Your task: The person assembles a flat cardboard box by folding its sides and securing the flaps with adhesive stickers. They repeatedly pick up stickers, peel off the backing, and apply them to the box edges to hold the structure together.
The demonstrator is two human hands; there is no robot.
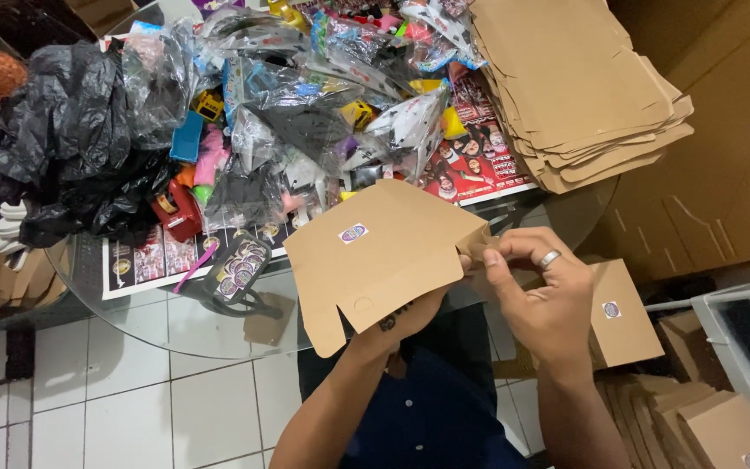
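Cardboard box (384, 252) rests on left hand (410, 317), grip hidden; right hand (540, 295) pinches its right-end flap.

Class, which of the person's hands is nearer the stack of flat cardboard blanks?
Right. The right hand is just below the stack of flat cardboard blanks; the left hand, under the brown box, is farther away.

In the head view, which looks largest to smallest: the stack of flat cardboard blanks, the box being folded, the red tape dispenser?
1. Stack of flat cardboard blanks
2. Box being folded, though nearer the camera, so this is unsure
3. Red tape dispenser
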